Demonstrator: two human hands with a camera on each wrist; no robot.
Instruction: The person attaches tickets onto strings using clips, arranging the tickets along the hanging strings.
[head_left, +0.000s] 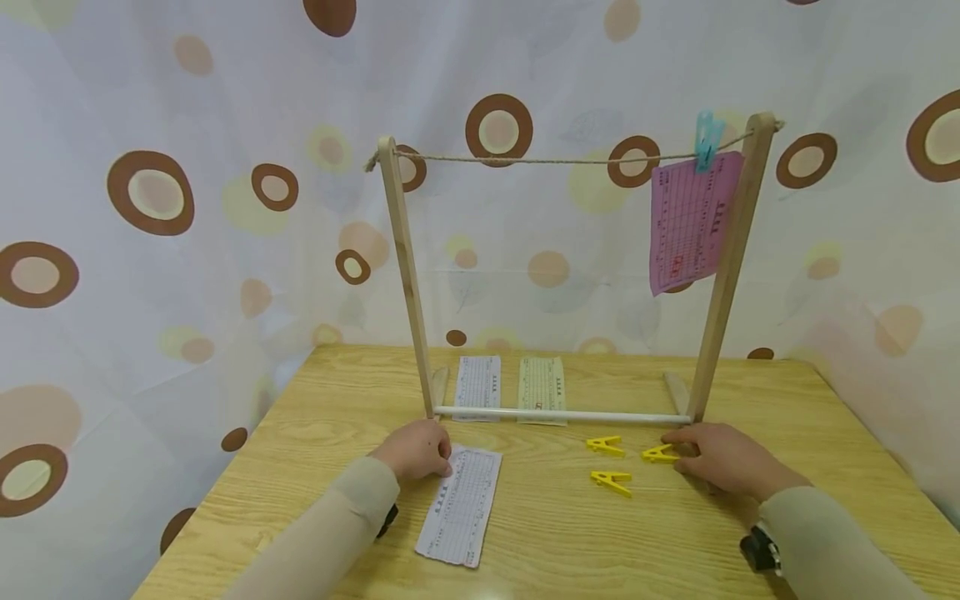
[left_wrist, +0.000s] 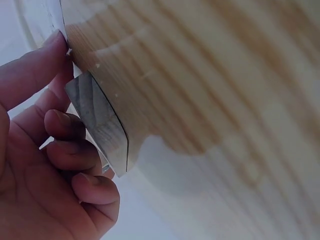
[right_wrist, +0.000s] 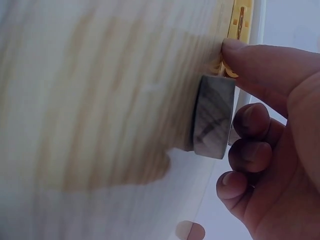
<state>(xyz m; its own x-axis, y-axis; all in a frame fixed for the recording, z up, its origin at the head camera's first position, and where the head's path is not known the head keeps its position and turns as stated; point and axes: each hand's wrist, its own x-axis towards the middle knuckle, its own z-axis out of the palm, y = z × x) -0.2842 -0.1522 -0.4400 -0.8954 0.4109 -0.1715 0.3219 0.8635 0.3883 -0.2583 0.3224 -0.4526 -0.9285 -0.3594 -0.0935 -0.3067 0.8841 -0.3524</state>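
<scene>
My left grip (head_left: 416,451) pinches rectangular white paper slip (head_left: 459,515), likely light, floppy, best cornered; right grip (head_left: 726,459) pinches yellow plastic clothespin (head_left: 656,455), probably stiff.

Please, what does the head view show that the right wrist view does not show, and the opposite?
Only the head view: the left hand pinching a pale printed paper sheet, and a pink printed paper sheet hung by a light-blue plastic clothespin.

Only the right wrist view: the palm side of the right hand, its lower fingers curled.

Both: that hand pinching a yellow plastic clothespin, and the light wood-grain table.
</scene>
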